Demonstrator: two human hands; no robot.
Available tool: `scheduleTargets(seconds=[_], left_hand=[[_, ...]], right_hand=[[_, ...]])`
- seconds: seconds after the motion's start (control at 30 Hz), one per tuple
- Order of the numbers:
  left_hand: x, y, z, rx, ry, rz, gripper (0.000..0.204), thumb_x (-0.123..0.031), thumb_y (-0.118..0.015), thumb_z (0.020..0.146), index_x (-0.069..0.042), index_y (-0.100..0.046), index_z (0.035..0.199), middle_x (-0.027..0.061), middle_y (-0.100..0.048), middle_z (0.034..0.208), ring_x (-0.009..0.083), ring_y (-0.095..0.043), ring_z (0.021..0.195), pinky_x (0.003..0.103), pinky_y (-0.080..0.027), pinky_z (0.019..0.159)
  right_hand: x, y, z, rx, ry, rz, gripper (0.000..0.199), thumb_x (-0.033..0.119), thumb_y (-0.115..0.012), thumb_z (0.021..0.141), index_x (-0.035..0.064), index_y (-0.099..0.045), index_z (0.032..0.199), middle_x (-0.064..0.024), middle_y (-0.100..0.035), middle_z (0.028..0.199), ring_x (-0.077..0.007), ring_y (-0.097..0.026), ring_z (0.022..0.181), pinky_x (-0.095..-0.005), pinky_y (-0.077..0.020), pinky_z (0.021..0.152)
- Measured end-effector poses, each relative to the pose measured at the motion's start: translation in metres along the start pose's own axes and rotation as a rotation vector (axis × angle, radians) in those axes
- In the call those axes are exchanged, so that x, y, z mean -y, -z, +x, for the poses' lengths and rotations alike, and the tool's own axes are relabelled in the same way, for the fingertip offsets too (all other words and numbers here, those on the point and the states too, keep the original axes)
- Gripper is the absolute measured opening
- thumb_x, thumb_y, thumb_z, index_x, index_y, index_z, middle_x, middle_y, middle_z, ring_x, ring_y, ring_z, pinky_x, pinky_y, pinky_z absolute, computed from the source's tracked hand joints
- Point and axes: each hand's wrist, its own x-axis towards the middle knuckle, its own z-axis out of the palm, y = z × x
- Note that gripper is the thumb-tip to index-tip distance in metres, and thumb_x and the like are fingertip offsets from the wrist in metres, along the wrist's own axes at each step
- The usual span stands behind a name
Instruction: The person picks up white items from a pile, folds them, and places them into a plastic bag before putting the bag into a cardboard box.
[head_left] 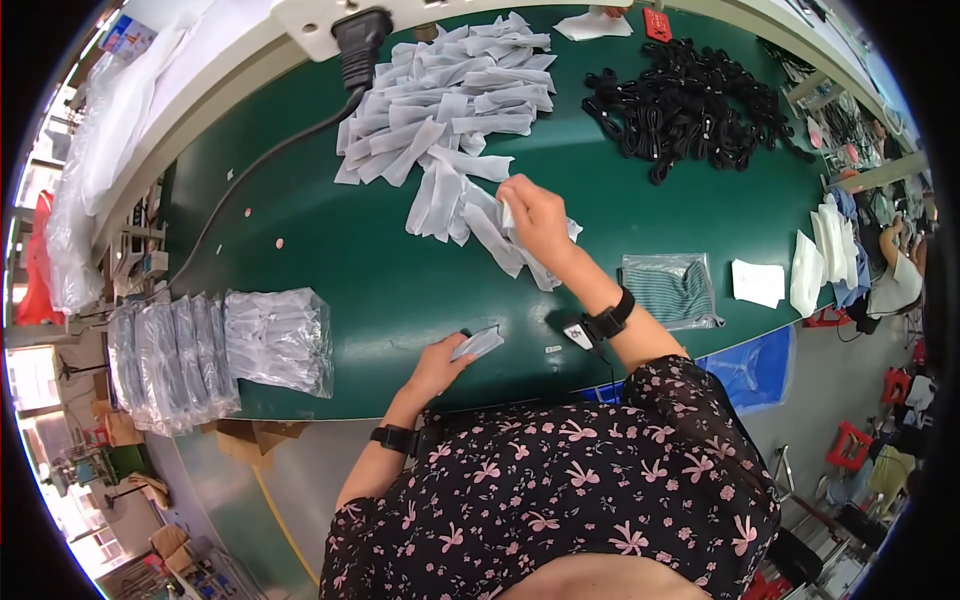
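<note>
Near the table's front edge, my left hand (434,368) is closed around a small translucent white packet (480,344). My right hand (538,215) reaches forward over the loose end of a big pile of similar packets (455,105). Its fingers are pinched on a whitish packet (508,212), mostly covered by the hand. Several packets (490,235) lie spread beneath and beside that hand. What is inside them cannot be made out.
Bundled black cables (690,110) lie at the far right of the green table (380,290). Clear bags of packets (278,340) stand at the left. A bagged striped item (668,290) and white papers (758,283) lie right. A black power cord (270,155) hangs from a socket strip (310,25).
</note>
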Motion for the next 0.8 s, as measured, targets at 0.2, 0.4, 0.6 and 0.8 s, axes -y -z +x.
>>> scheduleTargets(seconds=[0.2,0.4,0.6,0.8], left_hand=[[0.003,0.003,0.003,0.036,-0.378,0.198,0.024,-0.015,-0.067,0.08,-0.004,-0.056,0.097,0.0156,-0.062,0.088,0.0367,-0.059,0.081,0.042,-0.048,0.071],[0.008,0.011,0.0,0.068,-0.468,0.322,0.02,-0.013,-0.068,0.078,-0.003,-0.058,0.091,0.0137,-0.06,0.099,0.0328,-0.058,0.092,0.04,-0.047,0.076],[-0.01,0.015,0.005,-0.075,-0.783,0.409,0.018,-0.012,-0.067,0.076,-0.005,-0.057,0.088,0.0113,-0.055,0.112,0.0324,-0.049,0.11,0.044,-0.043,0.089],[-0.014,0.019,0.025,-0.247,-0.936,0.57,0.02,-0.012,-0.068,0.074,-0.006,-0.056,0.09,0.011,-0.052,0.117,0.0318,-0.046,0.112,0.048,-0.038,0.097]], right_hand=[[-0.021,-0.057,-0.06,0.357,-0.244,-0.259,0.033,0.034,-0.054,0.09,0.0021,-0.06,0.089,-0.0176,-0.064,0.077,-0.04,-0.061,0.076,-0.0473,-0.0479,0.065],[0.018,-0.032,-0.08,0.261,-0.299,-0.278,0.036,0.037,-0.065,0.082,0.001,-0.059,0.088,-0.0156,-0.065,0.086,-0.0359,-0.063,0.082,-0.0435,-0.0495,0.069],[0.008,-0.035,-0.145,0.474,-0.338,-0.602,0.037,0.025,-0.075,0.071,0.0029,-0.056,0.092,-0.0163,-0.059,0.092,-0.0367,-0.06,0.085,-0.0429,-0.0499,0.071],[0.017,-0.052,-0.152,0.468,-0.086,-0.332,0.033,0.014,-0.075,0.067,0.0027,-0.053,0.09,-0.0172,-0.055,0.088,-0.0362,-0.058,0.081,-0.0431,-0.049,0.069]])
